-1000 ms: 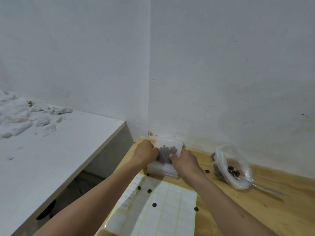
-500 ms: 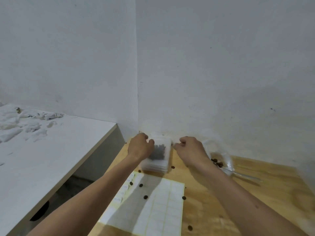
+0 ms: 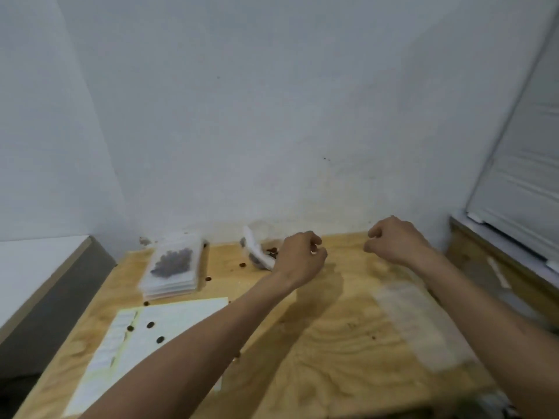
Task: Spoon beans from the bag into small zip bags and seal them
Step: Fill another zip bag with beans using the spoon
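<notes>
A stack of small zip bags (image 3: 174,269) lies at the back left of the wooden table (image 3: 332,343), the top one filled with dark beans. The crumpled clear bean bag (image 3: 257,254) sits by the wall, partly behind my left hand (image 3: 302,257). That hand hovers just right of the bean bag with its fingers curled and nothing in them. My right hand (image 3: 393,241) hangs further right, also curled and holding nothing. A flat, clear empty zip bag (image 3: 414,325) lies under my right forearm. I see no spoon.
A white label sheet (image 3: 145,337) lies at the front left with several loose beans (image 3: 150,325) on it. More beans are scattered near the stack. A white counter (image 3: 33,267) stands to the left, a window ledge (image 3: 496,255) to the right, and the wall is close behind.
Both hands have left the stack of filled bags and moved right. My view has swung right, so the stack now sits at the left.
</notes>
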Demonstrator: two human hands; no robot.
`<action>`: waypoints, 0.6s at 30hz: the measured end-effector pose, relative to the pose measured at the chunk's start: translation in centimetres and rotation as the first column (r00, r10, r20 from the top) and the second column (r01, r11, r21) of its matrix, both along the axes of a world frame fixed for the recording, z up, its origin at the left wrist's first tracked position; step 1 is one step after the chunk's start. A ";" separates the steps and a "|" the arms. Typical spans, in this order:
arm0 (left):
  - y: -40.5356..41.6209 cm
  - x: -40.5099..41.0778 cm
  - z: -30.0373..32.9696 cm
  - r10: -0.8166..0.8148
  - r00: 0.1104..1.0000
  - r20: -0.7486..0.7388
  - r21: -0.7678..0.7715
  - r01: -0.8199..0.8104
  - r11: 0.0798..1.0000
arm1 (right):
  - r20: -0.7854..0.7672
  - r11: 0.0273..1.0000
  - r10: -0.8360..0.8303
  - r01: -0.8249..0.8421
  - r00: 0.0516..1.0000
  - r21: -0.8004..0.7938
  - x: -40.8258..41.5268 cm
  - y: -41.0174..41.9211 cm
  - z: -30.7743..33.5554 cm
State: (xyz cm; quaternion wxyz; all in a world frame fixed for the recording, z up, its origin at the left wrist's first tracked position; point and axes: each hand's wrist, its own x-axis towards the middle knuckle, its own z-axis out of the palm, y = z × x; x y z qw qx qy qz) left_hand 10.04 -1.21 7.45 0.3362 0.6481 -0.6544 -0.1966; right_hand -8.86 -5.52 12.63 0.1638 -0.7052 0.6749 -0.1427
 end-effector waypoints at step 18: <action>-2.1 -10.1 -4.8 -0.161 0.987 -0.021 0.396 0.156 0.905 | 0.082 0.933 -0.181 0.145 0.980 0.329 -8.6 0.5 -7.2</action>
